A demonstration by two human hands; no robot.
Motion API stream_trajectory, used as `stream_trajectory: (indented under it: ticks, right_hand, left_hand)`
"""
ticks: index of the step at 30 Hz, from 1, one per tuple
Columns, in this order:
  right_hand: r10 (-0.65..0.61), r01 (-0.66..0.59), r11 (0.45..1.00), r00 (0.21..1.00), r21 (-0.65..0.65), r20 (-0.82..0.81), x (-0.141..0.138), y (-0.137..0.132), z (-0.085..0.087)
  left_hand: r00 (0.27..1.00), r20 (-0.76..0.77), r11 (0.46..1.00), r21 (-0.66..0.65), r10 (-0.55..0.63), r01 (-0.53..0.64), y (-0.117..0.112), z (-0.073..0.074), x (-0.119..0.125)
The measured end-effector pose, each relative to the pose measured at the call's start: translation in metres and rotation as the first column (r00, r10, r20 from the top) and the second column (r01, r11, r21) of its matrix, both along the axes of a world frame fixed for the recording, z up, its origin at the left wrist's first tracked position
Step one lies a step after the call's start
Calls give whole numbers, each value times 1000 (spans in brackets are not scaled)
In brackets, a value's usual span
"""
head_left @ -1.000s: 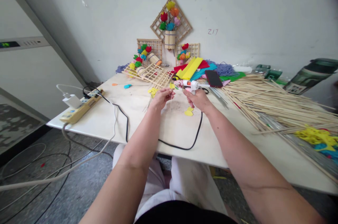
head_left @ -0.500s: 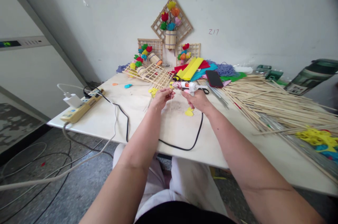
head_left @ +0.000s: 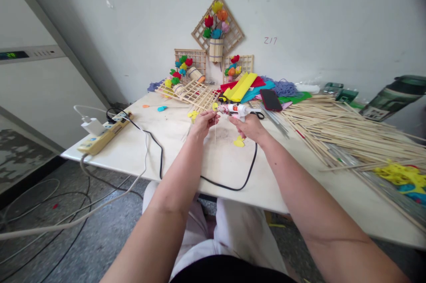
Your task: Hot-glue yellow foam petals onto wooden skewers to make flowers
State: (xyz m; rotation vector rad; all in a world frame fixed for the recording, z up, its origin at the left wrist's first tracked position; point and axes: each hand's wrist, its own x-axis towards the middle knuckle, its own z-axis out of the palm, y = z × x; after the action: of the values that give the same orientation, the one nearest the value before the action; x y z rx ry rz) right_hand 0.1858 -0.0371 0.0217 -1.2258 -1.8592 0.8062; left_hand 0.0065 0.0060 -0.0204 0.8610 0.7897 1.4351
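My right hand (head_left: pixel 249 126) is wrapped round the handle of a white glue gun (head_left: pixel 242 110) with a patterned barrel, its nozzle pointing left. Opposite it, my left hand (head_left: pixel 207 123) pinches a thin stick (head_left: pixel 215 133) that hangs down below the fingers. A yellow petal-like piece (head_left: pixel 214 106) shows just above those fingertips, close to the nozzle; whether the two touch I cannot tell. On the table below the glue gun lie loose yellow cut pieces (head_left: pixel 238 141), and more yellow pieces (head_left: pixel 192 115) lie beyond my left hand.
Lattice panels with colourful flowers (head_left: pixel 217 29) lean at the wall. Folded yellow material (head_left: pixel 241 87), a phone (head_left: pixel 270 99) and many wooden sticks (head_left: pixel 339 127) cover the back and right. A power strip (head_left: pixel 104 134) sits left; a black cord (head_left: pixel 229 188) loops across the front.
The yellow piece above my left fingertips shows a little more than before. Both hands and the glue gun stay almost in place, and the view has shifted slightly.
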Motion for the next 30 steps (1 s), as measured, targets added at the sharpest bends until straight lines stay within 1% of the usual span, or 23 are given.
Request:
stream_trajectory:
  ticks: [9, 17, 27, 30]
  right_hand:
    - [-6, 6, 1000, 1000, 5, 14, 0, -1, 1]
    - [-15, 15, 1000, 1000, -3, 27, -1, -1, 2]
    - [-53, 55, 998, 998, -42, 41, -2, -1, 2]
    - [-51, 53, 998, 998, -34, 45, -1, -1, 2]
  left_hand:
    - [1000, 9, 1000, 20, -23, 22, 0, 0, -1]
    - [1000, 7, 1000, -2, 1, -1, -1, 2, 1]
    - [999, -23, 999, -12, 43, -43, 0, 2, 2]
    - [998, -28, 999, -13, 51, -52, 1, 2, 2]
